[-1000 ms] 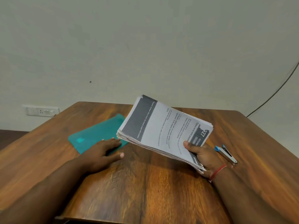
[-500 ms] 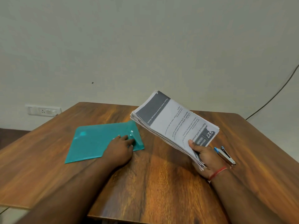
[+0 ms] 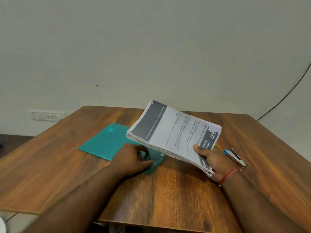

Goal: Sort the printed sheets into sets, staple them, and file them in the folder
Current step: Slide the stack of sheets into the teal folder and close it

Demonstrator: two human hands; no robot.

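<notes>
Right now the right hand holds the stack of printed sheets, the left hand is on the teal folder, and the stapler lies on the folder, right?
Not the stapler: the head view shows it on the wooden table beside the right hand, apart from the teal folder. The printed sheets and left hand are as you said.

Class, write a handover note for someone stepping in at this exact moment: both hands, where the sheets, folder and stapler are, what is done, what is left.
Left hand: curled on the near corner of the folder, seemingly pinching it; that spot is blurred.
Right hand: holds the whole stack of sheets above the table, thumb on top.
Folder: flat on the table. Stapler: on the table beside the right hand, untouched.
Done: no sets, staples or filing visible.
Left: sort the sheets, staple each set, file them in the folder.
</notes>
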